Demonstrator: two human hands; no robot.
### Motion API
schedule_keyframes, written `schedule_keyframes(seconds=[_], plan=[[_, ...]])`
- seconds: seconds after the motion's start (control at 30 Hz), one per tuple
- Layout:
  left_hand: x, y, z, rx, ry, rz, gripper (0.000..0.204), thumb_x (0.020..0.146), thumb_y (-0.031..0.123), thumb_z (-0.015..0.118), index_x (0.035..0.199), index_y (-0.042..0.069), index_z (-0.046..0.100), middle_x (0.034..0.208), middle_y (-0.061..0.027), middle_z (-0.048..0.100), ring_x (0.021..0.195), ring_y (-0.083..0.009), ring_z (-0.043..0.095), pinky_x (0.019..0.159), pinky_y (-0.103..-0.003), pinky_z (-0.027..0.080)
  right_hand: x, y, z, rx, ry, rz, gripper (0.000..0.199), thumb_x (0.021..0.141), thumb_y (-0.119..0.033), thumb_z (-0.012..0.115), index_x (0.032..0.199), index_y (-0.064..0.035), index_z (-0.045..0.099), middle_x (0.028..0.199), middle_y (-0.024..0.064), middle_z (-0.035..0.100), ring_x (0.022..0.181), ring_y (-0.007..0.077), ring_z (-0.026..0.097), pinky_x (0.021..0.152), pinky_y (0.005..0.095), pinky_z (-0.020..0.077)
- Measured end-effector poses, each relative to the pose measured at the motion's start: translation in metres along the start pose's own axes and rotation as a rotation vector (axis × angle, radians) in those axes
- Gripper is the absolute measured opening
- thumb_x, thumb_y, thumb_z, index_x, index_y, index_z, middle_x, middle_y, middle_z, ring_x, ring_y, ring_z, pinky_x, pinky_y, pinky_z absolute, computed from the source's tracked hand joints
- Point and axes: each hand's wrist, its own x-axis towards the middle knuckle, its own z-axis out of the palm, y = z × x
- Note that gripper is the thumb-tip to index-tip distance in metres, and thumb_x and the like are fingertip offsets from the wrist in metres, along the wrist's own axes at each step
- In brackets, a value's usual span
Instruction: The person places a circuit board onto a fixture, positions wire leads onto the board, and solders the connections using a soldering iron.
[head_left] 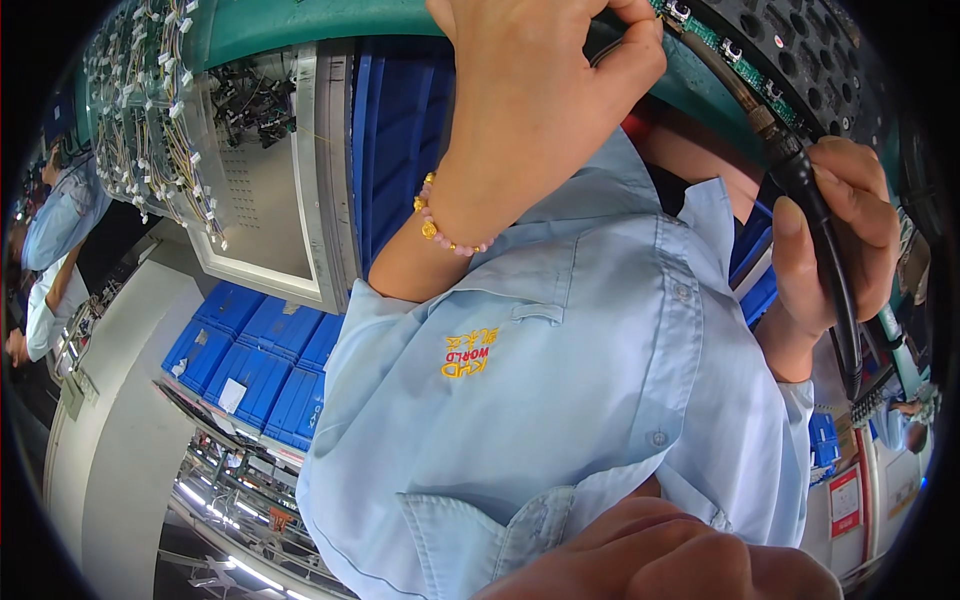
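Right grip: my right hand [835, 235] is curled shut around the black cable [825, 240], thumb laid along its sheath just below the metal connector [762, 118].
Left grip: my left hand [540, 85] is closed at the fingertips, pinching the cable's thinner end near the green circuit strip [735, 55]; what lies under the fingers I cannot tell.
Cable position: it runs from my left fingertips, along the strip, down through my right fist and hangs out below it.
Doing it well: I judge the right hand should keep the cable steady and straight while the left guides the end, with no kink at the connector.
Backdrop: blue bins [255, 365] lie well apart, a wire-hung panel [150, 110] beyond.
Small detail: a bead bracelet [440, 228] circles my left wrist.
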Motion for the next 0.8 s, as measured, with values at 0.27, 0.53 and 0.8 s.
schedule_keyframes(seconds=[0.27, 0.53, 0.8], plan=[[0.000, 0.008, -0.004, 0.042, 0.005, 0.051, 0.010, 0.069, 0.007, 0.070, 0.074, 0.009, 0.061, 0.113, -0.0135, 0.050, 0.099, -0.0278, 0.049, 0.087, -0.039, 0.035, -0.003, 0.005, -0.012, 0.038, 0.013, -0.012, 0.030, 0.078, -0.003, 0.070, 0.100, 0.0077, 0.052, 0.089, 0.0257, 0.061, 0.078, 0.0261, 0.062, 0.072, 0.0309, 0.0497], [0.001, 0.004, -0.004, 0.104, -0.025, 0.015, 0.009, 0.069, 0.007, 0.069, 0.075, 0.009, 0.062, 0.113, -0.0132, 0.050, 0.100, -0.0281, 0.049, 0.089, -0.040, 0.033, -0.007, 0.013, -0.019, 0.090, 0.032, -0.071, 0.034, 0.079, -0.005, 0.070, 0.104, 0.0076, 0.051, 0.088, 0.0268, 0.060, 0.077, 0.0268, 0.061, 0.069, 0.0308, 0.0484], [-0.001, 0.006, -0.001, -0.008, 0.046, -0.014, 0.011, 0.068, 0.009, 0.071, 0.074, 0.012, 0.063, 0.114, -0.0093, 0.052, 0.101, -0.0259, 0.049, 0.088, -0.039, 0.032, 0.001, 0.012, -0.040, 0.001, 0.176, -0.073, 0.028, 0.082, -0.007, 0.065, 0.102, 0.0073, 0.053, 0.089, 0.0255, 0.062, 0.079, 0.0252, 0.060, 0.073, 0.0320, 0.0469]])
